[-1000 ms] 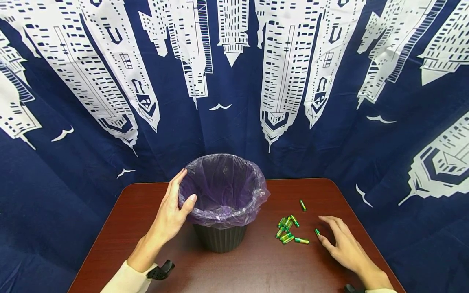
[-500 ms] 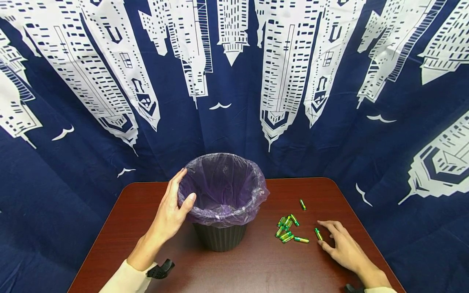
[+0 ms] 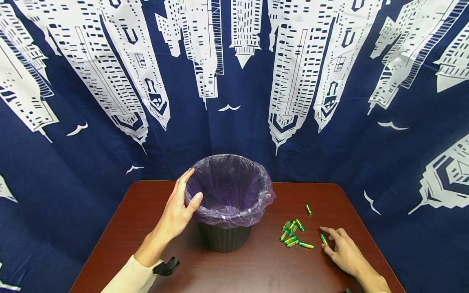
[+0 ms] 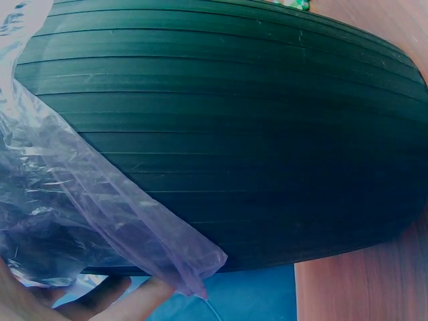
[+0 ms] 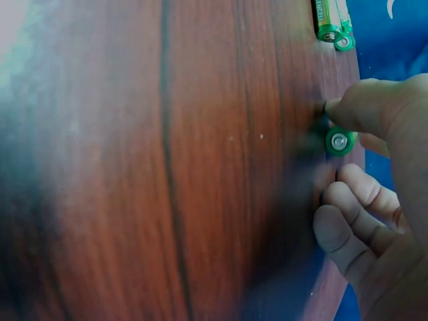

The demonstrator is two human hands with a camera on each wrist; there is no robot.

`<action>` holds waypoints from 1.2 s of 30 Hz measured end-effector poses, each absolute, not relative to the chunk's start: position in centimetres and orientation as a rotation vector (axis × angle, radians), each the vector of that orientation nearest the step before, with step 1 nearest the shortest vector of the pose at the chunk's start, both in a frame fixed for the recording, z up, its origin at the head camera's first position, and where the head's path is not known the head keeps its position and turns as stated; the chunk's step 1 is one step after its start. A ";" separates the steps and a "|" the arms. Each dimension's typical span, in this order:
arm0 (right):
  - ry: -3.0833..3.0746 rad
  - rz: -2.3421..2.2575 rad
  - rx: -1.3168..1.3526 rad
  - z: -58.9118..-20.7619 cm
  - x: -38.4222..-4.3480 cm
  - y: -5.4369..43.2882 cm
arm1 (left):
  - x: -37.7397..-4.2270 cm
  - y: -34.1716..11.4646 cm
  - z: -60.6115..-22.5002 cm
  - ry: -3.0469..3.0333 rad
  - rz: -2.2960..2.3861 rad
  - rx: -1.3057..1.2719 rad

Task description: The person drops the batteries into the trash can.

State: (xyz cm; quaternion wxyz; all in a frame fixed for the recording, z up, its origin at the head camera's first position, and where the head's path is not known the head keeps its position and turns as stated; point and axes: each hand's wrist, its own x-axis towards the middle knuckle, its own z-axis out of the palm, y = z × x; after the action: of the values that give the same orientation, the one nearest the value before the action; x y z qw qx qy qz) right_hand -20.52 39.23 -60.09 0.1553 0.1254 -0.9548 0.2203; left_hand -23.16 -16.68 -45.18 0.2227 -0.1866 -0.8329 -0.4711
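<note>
Leftmost, a cream sleeve reached in over the reddish-brown worktop, with a black strap at its cuff. Beyond the cuff, the left hand held the near-left rim of a bin, its fingers along the outside and its thumb over the edge. The bin stood upright and dark, with ribbed walls; a thin purple liner covered its mouth and was folded down outside the rim. Seen from the left wrist, a loose corner of that liner hung against the ribs beside the fingers. Right of the bin and apart from it lay a heap of green-and-gold batteries, tumbled at various angles. One stray battery lay just beside the heap's near right edge, and another, the far battery, lay by itself behind the heap. Further right, the right hand was low at the worktop, thumb and fingers apart and loosely bent around a single battery; how firmly they touched it, I could not tell. The right wrist view showed that battery end-on. Behind everything hung a navy curtain printed with white, upside-down skyscrapers.
</note>
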 end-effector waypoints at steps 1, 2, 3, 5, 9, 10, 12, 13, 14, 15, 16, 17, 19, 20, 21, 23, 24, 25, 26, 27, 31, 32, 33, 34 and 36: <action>-2.730 0.620 0.363 -60.2 -20.6 39.2 | -23.2 -16.7 -45.2 -2.300 -1.303 -0.514; -2.726 0.605 0.363 -60.2 -20.7 39.1 | -23.2 -16.8 -45.3 -2.302 -1.305 -0.510; -2.724 0.587 0.363 -60.2 -20.8 39.1 | -23.2 -16.8 -45.3 -2.303 -1.303 -0.508; -2.721 0.561 0.358 -60.2 -21.1 38.9 | -23.2 -16.8 -45.3 -2.304 -1.299 -0.504; -2.722 0.539 0.346 -60.2 -21.1 38.9 | -23.2 -16.6 -45.4 -2.304 -1.295 -0.502; -2.723 0.537 0.344 -60.2 -21.1 39.0 | -23.2 -16.6 -45.4 -2.305 -1.294 -0.501; -2.718 0.530 0.347 -60.2 -21.1 39.0 | -23.1 -16.5 -45.5 -2.308 -1.287 -0.501; -2.717 0.527 0.348 -60.2 -21.2 38.9 | -23.0 -16.5 -45.5 -2.309 -1.280 -0.500; -2.715 0.523 0.347 -60.2 -21.2 38.9 | -22.9 -16.5 -45.5 -2.312 -1.276 -0.498; -2.711 0.519 0.347 -60.2 -21.3 38.9 | -22.9 -16.6 -45.4 -2.313 -1.271 -0.497; -2.709 0.517 0.347 -60.2 -21.3 38.8 | -22.9 -16.6 -45.4 -2.315 -1.266 -0.495; -2.710 0.520 0.347 -60.2 -21.4 38.8 | -22.8 -16.6 -45.3 -2.316 -1.263 -0.492; -2.719 0.526 0.346 -60.2 -21.5 38.6 | -22.8 -16.6 -45.2 -2.317 -1.266 -0.484; -2.729 0.536 0.340 -60.1 -21.5 38.5 | -22.7 -16.7 -45.1 -2.319 -1.268 -0.482; -2.742 0.548 0.335 -60.0 -21.5 38.4 | -22.7 -16.7 -45.1 -2.322 -1.269 -0.481; -2.778 0.572 0.311 -59.8 -21.3 38.4 | -22.6 -16.6 -45.1 -2.327 -1.274 -0.481; -2.786 0.580 0.302 -59.7 -21.1 38.4 | -22.5 -16.6 -45.2 -2.325 -1.278 -0.482; -2.794 0.592 0.293 -59.6 -21.0 38.3 | -22.4 -16.6 -45.2 -2.323 -1.280 -0.483; -2.799 0.598 0.282 -59.5 -20.9 38.3 | -22.4 -16.6 -45.3 -2.322 -1.279 -0.483; -2.797 0.598 0.280 -59.4 -20.8 38.3 | -22.3 -16.7 -45.4 -2.321 -1.278 -0.482; -2.734 0.573 0.301 -58.8 -20.7 38.0 | -22.3 -16.8 -45.5 -2.313 -1.270 -0.477; -2.714 0.564 0.307 -58.6 -20.8 37.9 | -22.3 -16.9 -45.4 -2.314 -1.266 -0.477; -2.695 0.558 0.313 -58.3 -20.9 37.8 | -22.4 -16.9 -45.4 -2.313 -1.264 -0.477; -2.681 0.555 0.317 -58.0 -21.1 37.7 | -22.5 -16.9 -45.3 -2.311 -1.264 -0.476; -2.668 0.554 0.322 -57.2 -21.3 37.4 | -22.6 -17.0 -45.2 -2.309 -1.263 -0.478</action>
State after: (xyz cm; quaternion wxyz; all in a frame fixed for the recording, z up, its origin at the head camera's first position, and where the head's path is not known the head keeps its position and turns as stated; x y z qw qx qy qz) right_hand -21.28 37.39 -57.23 0.1975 0.1151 -0.9532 0.1980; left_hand -22.63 -16.97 -45.24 0.2310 -0.1738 -0.8398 -0.4595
